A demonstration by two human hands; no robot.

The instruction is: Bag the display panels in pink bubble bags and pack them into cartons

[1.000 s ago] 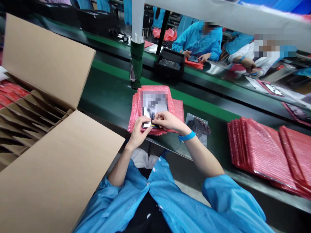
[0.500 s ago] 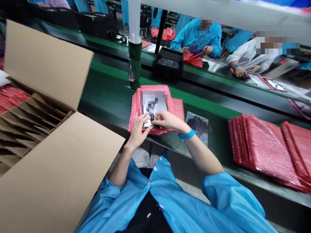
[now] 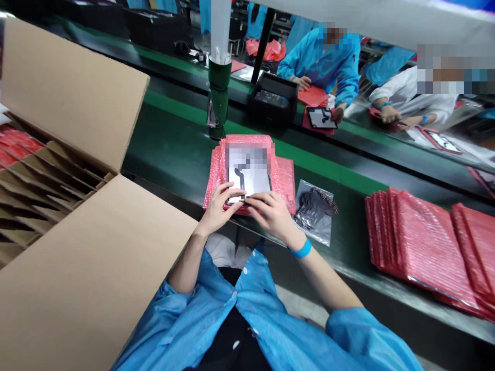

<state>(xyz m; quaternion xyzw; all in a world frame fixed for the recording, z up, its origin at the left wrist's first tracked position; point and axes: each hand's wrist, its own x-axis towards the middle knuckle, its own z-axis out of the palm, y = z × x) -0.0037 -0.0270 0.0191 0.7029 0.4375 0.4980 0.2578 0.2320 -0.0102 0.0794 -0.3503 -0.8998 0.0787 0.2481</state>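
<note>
Lying prtly under L hand (image 3: 218, 208): panel (image 3: 253, 179)

Pale glossy panel (image 3: 256, 181) flat on red bags (image 3: 284, 178)

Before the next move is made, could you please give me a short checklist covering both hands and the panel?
1. Left hand at the panel's near edge: ok, fingers over its left part.
2. Right hand at the same edge: ok, fingertips close to the left hand's.
3. Panel resting on the red bubble-wrap stack: ok.
4. Near end of the dark strip secured: cannot tell, fingers crowd it.
5. Clear bag off the panel: ok, it lies right of the stack.
6. Near box flap clear of the left wrist: cannot tell, its corner appears right beside it.
</note>
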